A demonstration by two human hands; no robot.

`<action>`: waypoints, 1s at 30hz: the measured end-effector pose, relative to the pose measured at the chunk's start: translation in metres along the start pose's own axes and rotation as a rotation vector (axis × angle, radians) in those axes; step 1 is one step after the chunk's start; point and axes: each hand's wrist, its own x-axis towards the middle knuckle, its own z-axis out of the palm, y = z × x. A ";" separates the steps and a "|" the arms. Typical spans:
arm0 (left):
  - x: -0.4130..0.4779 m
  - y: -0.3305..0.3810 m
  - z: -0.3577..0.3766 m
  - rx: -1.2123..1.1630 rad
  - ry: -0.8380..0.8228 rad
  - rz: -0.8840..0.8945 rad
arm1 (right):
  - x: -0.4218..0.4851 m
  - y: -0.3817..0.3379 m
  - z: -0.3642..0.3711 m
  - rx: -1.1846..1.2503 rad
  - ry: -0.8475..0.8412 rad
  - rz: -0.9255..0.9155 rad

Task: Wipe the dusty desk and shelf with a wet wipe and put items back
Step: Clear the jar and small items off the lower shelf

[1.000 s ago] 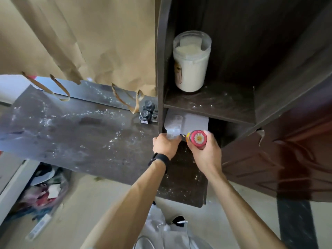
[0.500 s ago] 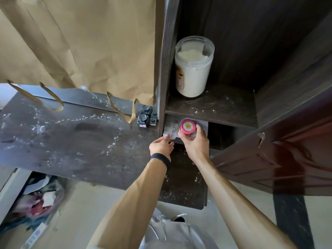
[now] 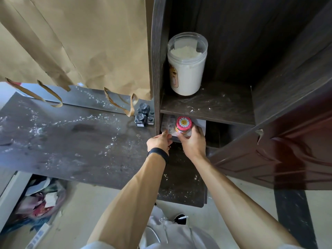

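A: Two hands are at the mouth of the lower shelf compartment, right?

B: Yes. The right hand (image 3: 193,143) is wrapped around a small glass jar with a red daisy-printed lid (image 3: 183,125), upright, its long axis vertical. The left hand (image 3: 159,141) is pinched shut on the near edge of a flat translucent packet (image 3: 168,124), perhaps the wet wipes, lying just left of the jar.

A: Which way does the jar go?

B: My guess is farther in, under the dark wood shelf board (image 3: 212,106); the right hand is the nearer one for that.

A: Anything else stored there?

B: A tall clear plastic tub (image 3: 186,64), lidless as far as I can tell and full of pale powder, stands on the upper shelf. Small black ink bottles (image 3: 143,115) sit on the dusty dark counter (image 3: 71,137), left of the shelf. Powder still specks both surfaces, so wiping looks unfinished.
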 end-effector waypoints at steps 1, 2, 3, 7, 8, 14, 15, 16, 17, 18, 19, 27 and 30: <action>0.000 0.000 0.000 -0.003 -0.001 0.000 | 0.000 0.001 0.000 0.000 0.000 -0.004; -0.001 0.000 0.000 -0.001 -0.004 0.002 | 0.000 0.001 0.000 -0.006 0.000 -0.007; -0.001 0.000 -0.001 0.004 -0.009 0.005 | 0.001 0.002 0.000 -0.015 0.001 -0.011; -0.004 -0.001 -0.006 0.021 -0.061 0.032 | 0.002 0.005 0.000 -0.020 -0.021 -0.022; -0.006 0.000 -0.008 0.035 -0.081 0.036 | 0.001 0.006 -0.001 -0.014 -0.029 -0.022; -0.002 -0.019 -0.048 0.254 -0.100 0.082 | -0.026 0.024 -0.008 0.060 -0.037 0.005; 0.001 -0.025 -0.060 0.281 -0.071 0.112 | -0.034 0.027 -0.008 0.086 -0.051 -0.005; 0.003 -0.029 -0.071 0.322 -0.028 0.145 | -0.042 0.031 -0.006 0.108 -0.073 -0.019; 0.004 -0.032 -0.083 0.376 0.021 0.187 | -0.050 0.034 -0.003 0.128 -0.102 -0.032; 0.005 -0.032 -0.093 0.435 0.061 0.230 | -0.058 0.036 0.000 0.138 -0.135 -0.040; 0.006 -0.031 -0.103 0.491 0.083 0.262 | -0.067 0.037 0.005 0.136 -0.174 -0.046; 0.067 0.008 -0.122 0.923 0.014 0.490 | -0.099 0.021 0.085 -0.224 -0.492 -0.182; 0.099 0.031 -0.118 1.027 -0.050 0.590 | -0.096 0.013 0.126 -0.434 -0.531 -0.219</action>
